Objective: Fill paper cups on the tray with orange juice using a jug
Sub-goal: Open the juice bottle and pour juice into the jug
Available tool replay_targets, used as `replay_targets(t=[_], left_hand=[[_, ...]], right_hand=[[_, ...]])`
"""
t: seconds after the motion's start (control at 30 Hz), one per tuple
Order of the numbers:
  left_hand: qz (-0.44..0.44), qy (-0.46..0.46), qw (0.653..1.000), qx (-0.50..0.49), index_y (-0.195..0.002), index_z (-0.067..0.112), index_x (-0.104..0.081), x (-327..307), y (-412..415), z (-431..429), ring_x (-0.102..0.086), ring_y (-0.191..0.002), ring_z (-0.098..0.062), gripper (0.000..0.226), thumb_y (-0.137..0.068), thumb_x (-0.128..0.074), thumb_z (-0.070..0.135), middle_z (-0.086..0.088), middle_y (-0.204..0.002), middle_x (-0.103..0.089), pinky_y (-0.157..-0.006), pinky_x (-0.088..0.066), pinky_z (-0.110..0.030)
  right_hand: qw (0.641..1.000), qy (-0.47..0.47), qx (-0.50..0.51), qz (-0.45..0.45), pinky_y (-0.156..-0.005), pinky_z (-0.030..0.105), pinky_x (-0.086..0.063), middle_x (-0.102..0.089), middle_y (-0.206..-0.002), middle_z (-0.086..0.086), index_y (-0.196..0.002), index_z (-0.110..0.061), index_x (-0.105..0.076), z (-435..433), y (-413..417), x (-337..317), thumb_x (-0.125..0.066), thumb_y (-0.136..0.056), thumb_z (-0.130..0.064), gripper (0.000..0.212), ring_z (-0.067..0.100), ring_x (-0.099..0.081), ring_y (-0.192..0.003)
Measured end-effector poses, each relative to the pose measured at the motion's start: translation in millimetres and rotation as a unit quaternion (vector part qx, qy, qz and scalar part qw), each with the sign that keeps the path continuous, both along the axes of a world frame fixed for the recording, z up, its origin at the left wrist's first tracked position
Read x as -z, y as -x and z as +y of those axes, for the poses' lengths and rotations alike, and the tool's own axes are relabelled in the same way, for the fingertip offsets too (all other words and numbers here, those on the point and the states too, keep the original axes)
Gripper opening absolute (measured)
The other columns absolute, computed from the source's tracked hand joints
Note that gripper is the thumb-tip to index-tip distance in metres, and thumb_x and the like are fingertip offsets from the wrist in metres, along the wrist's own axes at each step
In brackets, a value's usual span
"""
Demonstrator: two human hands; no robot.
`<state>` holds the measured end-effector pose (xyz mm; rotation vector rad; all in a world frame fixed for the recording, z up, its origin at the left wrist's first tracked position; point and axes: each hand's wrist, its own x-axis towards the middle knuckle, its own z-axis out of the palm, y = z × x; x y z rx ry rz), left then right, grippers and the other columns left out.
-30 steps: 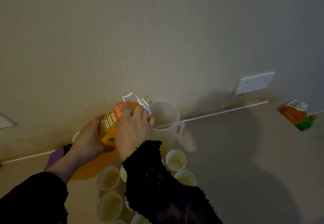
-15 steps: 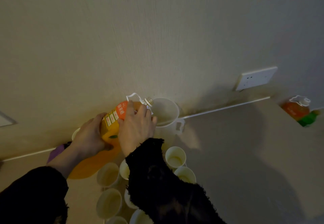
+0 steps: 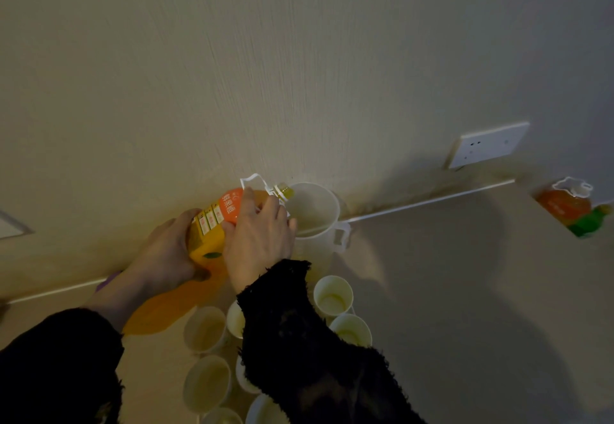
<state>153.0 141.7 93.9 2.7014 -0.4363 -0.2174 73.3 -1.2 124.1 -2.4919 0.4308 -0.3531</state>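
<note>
at 6 o'clock, nearest the camera, a cluster of white paper cups (image 3: 333, 295) stands open-mouthed, partly hidden by the right black sleeve (image 3: 315, 350); what they stand on cannot be made out. at 7 o'clock the left sleeve (image 3: 56, 367) comes in. just past the cups, at 9 o'clock from them, lies a flat orange shape (image 3: 162, 314). above it the left hand (image 3: 166, 254) wraps round the bottom end of the orange juice bottle (image 3: 216, 217), fingers curled on it. the right hand (image 3: 259, 237) clasps the bottle's shoulder near the neck, fingers bent over it. the bottle is tipped almost flat, its mouth pointing to 2 o'clock and reaching the rim of the white jug (image 3: 314, 221). whether juice is running cannot be told. the jug stands upright against the wall, its handle at 4 o'clock. farther off at 2 o'clock a white wall socket (image 3: 488, 144) sits on the wall, and at 3 o'clock a second orange bottle (image 3: 564, 206) stands well apart.
</note>
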Motion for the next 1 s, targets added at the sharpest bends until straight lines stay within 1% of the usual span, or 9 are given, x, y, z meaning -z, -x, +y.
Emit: replay_targets(t=[0.13,0.33,0.47,0.83,1.0], left_hand=[[0.007,0.003,1.000,0.002,-0.137,0.018,-0.040,-1.9,-0.9,0.6,-0.054,-0.104,-0.029,0.113,-0.037,-0.093,0.018,-0.009,-0.117,-0.058,-0.088,-0.047,-0.040],[0.011,-0.006,1.000,0.005,-0.138,0.019,-0.037,-3.4,-0.4,-0.5,-0.053,-0.105,-0.028,0.114,-0.039,-0.094,0.020,-0.007,-0.119,-0.057,-0.088,-0.047,-0.041],[0.015,-0.006,1.000,0.001,-0.140,0.020,-0.036,-6.3,-0.6,-1.7,-0.052,-0.109,-0.030,0.115,-0.040,-0.094,0.018,-0.009,-0.122,-0.055,-0.092,-0.046,-0.043],[0.012,-0.034,0.999,0.007,-0.140,0.018,-0.036,-17.1,1.7,-6.3,-0.052,-0.109,-0.031,0.114,-0.041,-0.093,0.015,-0.011,-0.122,-0.054,-0.090,-0.046,-0.040],[0.015,-0.037,0.999,0.009,-0.138,0.018,-0.038,-21.0,3.3,-6.2,-0.053,-0.107,-0.029,0.113,-0.040,-0.093,0.015,-0.010,-0.120,-0.056,-0.089,-0.047,-0.040]], right_hand=[[1.000,-0.006,0.004,-0.002,-0.097,0.042,-0.031,-0.044,-0.128,0.014,-0.144,-0.019,-0.029,0.9,1.0,-0.7,-0.053,-0.093,-0.042,0.061,0.030,-0.042,-0.118],[1.000,-0.009,0.003,0.007,-0.099,0.040,-0.030,-0.042,-0.131,0.013,-0.145,-0.020,-0.026,-0.2,-0.9,-1.4,-0.051,-0.094,-0.043,0.061,0.029,-0.041,-0.120],[1.000,-0.004,0.010,0.003,-0.099,0.041,-0.031,-0.043,-0.130,0.014,-0.144,-0.019,-0.028,0.6,-0.5,-1.0,-0.052,-0.093,-0.043,0.061,0.031,-0.043,-0.120],[1.000,-0.016,0.009,0.008,-0.100,0.041,-0.030,-0.041,-0.133,0.013,-0.145,-0.019,-0.026,-1.3,-0.9,-2.2,-0.050,-0.094,-0.044,0.063,0.030,-0.041,-0.122],[1.000,-0.020,0.013,0.007,-0.100,0.041,-0.030,-0.043,-0.132,0.013,-0.145,-0.019,-0.027,-0.4,-0.9,-1.9,-0.051,-0.093,-0.044,0.062,0.030,-0.042,-0.121]])
